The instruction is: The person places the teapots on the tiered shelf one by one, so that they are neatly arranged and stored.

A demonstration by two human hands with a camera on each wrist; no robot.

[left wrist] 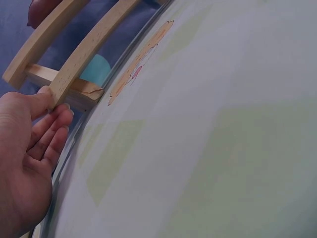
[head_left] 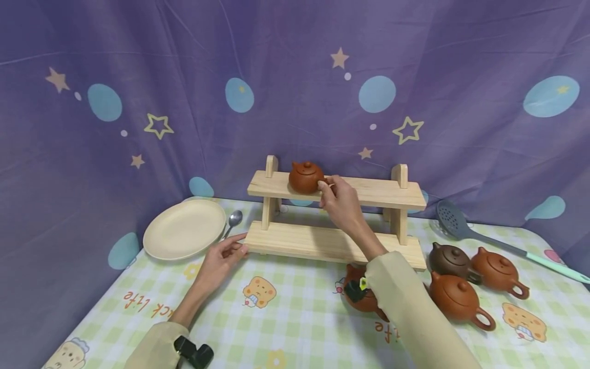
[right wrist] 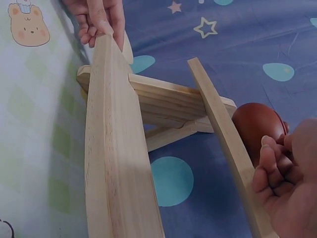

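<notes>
A reddish-brown teapot point(head_left: 305, 178) is on the left part of the upper board of a two-tier wooden shelf point(head_left: 299, 241), spout to the left. My right hand point(head_left: 342, 202) pinches its handle, and the fingers cover most of that handle. In the right wrist view the teapot point(right wrist: 257, 126) overlaps the upper board, with my right hand point(right wrist: 292, 178) beside it. Down at the left end of the lower board, my left hand point(head_left: 221, 260) grips the corner. The left wrist view shows the left hand's thumb and fingers point(left wrist: 52, 131) on either side of that board end.
Right of the shelf sit a dark brown teapot point(head_left: 450, 260) and two reddish-brown teapots point(head_left: 456, 297). Another teapot point(head_left: 361, 300) is partly hidden under my right forearm. A slotted spatula point(head_left: 484, 237) lies behind them. Left of the shelf are a cream plate point(head_left: 184, 230) and a spoon point(head_left: 234, 219).
</notes>
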